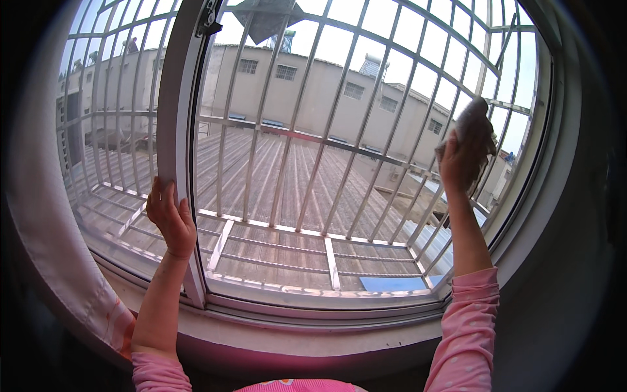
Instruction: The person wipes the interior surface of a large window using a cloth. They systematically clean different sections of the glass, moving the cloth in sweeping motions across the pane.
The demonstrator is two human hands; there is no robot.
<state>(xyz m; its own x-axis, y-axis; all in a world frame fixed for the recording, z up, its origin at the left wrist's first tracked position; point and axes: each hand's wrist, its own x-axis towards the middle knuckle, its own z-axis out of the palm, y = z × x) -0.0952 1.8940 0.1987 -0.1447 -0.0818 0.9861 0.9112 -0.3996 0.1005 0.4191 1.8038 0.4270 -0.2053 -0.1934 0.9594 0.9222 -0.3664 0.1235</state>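
Note:
My right hand (460,159) is raised at the right side of a window and holds a greyish cloth (474,120), which looks blurred, against or close to the glass pane. Contact with the pane cannot be told. My left hand (171,218) rests on the upright metal frame of the sliding window (175,122), its fingers lying against the frame without gripping anything. Beyond the window stands a cage of metal security bars (303,134).
A black latch (209,22) sits high on the upright frame. A light curtain (54,210) hangs at the left. The window sill (303,338) runs below. Outside lie a corrugated roof (294,176) and a pale building (318,93).

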